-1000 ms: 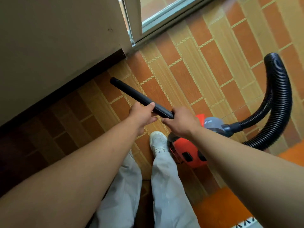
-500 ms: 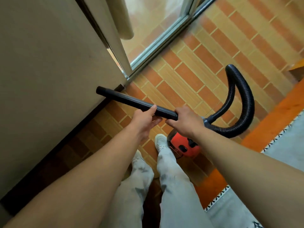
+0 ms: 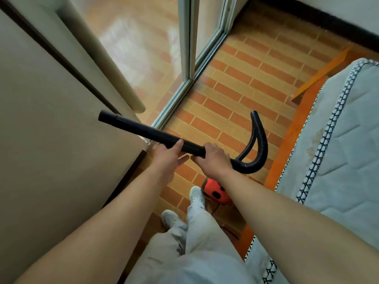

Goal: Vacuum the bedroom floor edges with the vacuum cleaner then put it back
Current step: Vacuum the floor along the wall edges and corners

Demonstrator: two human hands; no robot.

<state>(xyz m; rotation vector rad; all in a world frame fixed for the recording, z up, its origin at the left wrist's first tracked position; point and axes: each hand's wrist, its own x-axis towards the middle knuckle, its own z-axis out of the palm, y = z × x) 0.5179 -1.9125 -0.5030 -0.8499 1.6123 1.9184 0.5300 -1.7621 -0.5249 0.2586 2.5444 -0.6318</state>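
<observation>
left hand (image 3: 167, 160) and right hand (image 3: 214, 158) both grip the wand (image 3: 143, 131); canister (image 3: 215, 191) sits by the shoe (image 3: 195, 194), easy trip if the hose (image 3: 263, 146) yanks it.

Brick-patterned floor (image 3: 246, 95), beige wall (image 3: 51, 150), mattress (image 3: 348, 140)

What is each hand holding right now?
Left hand: holding the black vacuum tube.
Right hand: gripping the same tube's rear end.

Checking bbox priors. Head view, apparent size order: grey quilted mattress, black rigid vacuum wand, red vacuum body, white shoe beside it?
1. grey quilted mattress
2. black rigid vacuum wand
3. red vacuum body, partly hidden by the right forearm, and white shoe: too close to rank.
</observation>
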